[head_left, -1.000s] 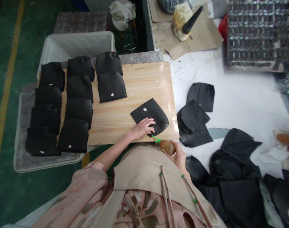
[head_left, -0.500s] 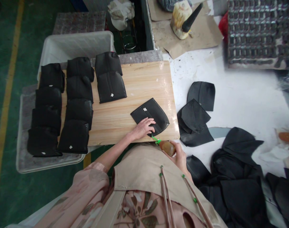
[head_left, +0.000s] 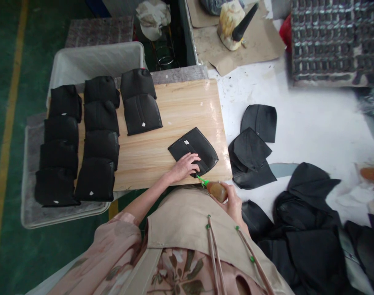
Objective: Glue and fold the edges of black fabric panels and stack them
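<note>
A black leather piece point(head_left: 195, 148) with a small white tag lies near the right end of the wooden board point(head_left: 181, 106). My left hand point(head_left: 184, 166) rests on its near edge, fingers spread flat and pressing it down. My right hand point(head_left: 233, 200) is closed round a small amber glue bottle point(head_left: 216, 190). The bottle's green nozzle point(head_left: 201, 180) points at the near corner of the piece, just beside my left fingers.
Rows of finished black pieces point(head_left: 95, 135) cover the board's left half, above a grey tray point(head_left: 30, 205) and a white bin point(head_left: 95, 59). Loose black cut pieces point(head_left: 251, 151) and a black heap point(head_left: 309, 221) lie on the white table at right. A glue pot with brush point(head_left: 231, 20) stands at the back.
Both hands stay in place on the piece and the bottle. Only the view has shifted slightly.
</note>
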`<state>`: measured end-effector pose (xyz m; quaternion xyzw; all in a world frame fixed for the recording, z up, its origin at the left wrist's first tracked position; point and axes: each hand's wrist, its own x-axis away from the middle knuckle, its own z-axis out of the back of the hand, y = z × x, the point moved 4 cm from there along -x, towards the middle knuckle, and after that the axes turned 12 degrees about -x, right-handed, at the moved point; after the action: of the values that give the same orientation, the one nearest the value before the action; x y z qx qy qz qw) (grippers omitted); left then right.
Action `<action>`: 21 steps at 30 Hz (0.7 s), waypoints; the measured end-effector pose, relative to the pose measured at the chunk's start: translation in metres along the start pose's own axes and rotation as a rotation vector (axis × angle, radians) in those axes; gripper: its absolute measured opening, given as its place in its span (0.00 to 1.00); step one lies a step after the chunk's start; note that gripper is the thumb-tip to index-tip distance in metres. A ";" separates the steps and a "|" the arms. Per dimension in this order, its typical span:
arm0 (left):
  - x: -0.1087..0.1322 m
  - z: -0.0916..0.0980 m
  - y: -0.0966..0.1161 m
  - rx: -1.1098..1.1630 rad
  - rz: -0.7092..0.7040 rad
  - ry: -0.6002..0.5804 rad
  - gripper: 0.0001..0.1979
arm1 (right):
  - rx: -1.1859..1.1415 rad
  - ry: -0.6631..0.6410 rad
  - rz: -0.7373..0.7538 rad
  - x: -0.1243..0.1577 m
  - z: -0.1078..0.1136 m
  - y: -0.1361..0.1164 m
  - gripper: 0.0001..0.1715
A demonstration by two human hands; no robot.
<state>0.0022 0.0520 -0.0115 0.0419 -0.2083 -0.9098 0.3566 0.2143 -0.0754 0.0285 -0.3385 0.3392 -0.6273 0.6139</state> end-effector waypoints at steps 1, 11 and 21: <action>0.000 0.000 0.000 0.002 0.001 -0.002 0.07 | -0.005 -0.003 0.000 0.000 0.000 0.000 0.25; 0.001 -0.005 -0.002 0.006 -0.002 0.019 0.06 | 0.094 0.116 0.012 0.003 0.006 0.007 0.31; 0.000 0.000 0.001 0.008 0.014 0.007 0.05 | -0.073 0.266 -0.235 0.003 0.011 0.025 0.31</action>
<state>0.0035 0.0513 -0.0113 0.0449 -0.2112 -0.9063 0.3634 0.2369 -0.0791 0.0139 -0.3119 0.3978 -0.7213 0.4736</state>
